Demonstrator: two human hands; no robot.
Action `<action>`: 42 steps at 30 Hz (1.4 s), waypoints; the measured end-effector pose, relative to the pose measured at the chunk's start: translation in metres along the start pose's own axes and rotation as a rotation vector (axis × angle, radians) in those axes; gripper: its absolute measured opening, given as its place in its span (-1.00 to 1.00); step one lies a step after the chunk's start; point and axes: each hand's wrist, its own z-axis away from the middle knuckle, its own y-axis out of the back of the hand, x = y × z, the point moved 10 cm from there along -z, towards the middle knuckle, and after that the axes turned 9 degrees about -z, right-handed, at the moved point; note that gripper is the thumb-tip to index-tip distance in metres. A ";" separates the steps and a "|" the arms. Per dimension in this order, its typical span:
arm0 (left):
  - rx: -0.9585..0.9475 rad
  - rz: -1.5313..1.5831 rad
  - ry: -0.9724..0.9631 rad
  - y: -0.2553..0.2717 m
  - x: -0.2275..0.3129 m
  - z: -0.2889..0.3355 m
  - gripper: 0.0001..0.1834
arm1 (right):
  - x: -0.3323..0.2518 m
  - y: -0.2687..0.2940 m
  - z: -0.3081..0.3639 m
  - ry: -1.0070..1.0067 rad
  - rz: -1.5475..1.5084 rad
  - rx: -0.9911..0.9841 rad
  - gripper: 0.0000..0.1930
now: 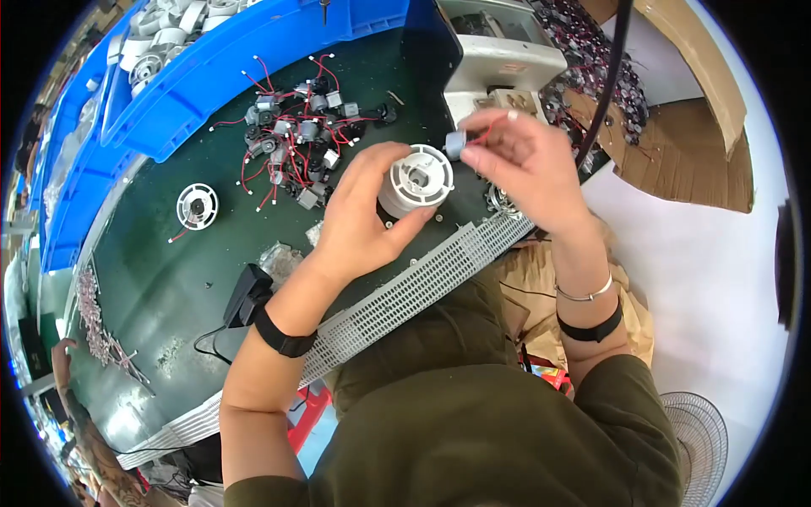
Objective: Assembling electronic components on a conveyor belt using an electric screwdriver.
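Note:
My left hand [363, 211] is wrapped round a white round plastic housing [412, 201], its slotted ring face turned up. Just right of it, my right hand [528, 165] pinches a small grey motor [455, 145] with red wires trailing over the fingers. The motor is apart from the housing, close to its upper right rim. Beyond my left hand lies a tangled pile of small motors [308, 132] with red wires and white plugs. A second white housing [197, 207] with a dark centre and a short red wire rests farther left on the green tabletop [156, 296].
A blue bin [211, 76] of white plastic parts stands at the back left. A grey metal machine [507, 68] is at the back right, beside a cardboard box [684, 152] and many more motors. A perforated strip [397, 291] edges the table. Another person's arm [89, 422] shows far left.

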 end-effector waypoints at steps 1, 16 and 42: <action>-0.008 0.012 -0.010 -0.008 0.001 -0.002 -0.40 | 0.007 0.001 0.005 -0.024 0.018 -0.021 -0.72; -0.049 -0.141 0.035 -0.006 0.002 0.008 -0.27 | -0.019 -0.012 0.008 0.216 0.397 -0.013 -0.77; 0.160 -0.370 -0.203 0.008 0.036 0.013 -0.47 | -0.121 -0.003 -0.014 0.748 0.104 0.511 -0.75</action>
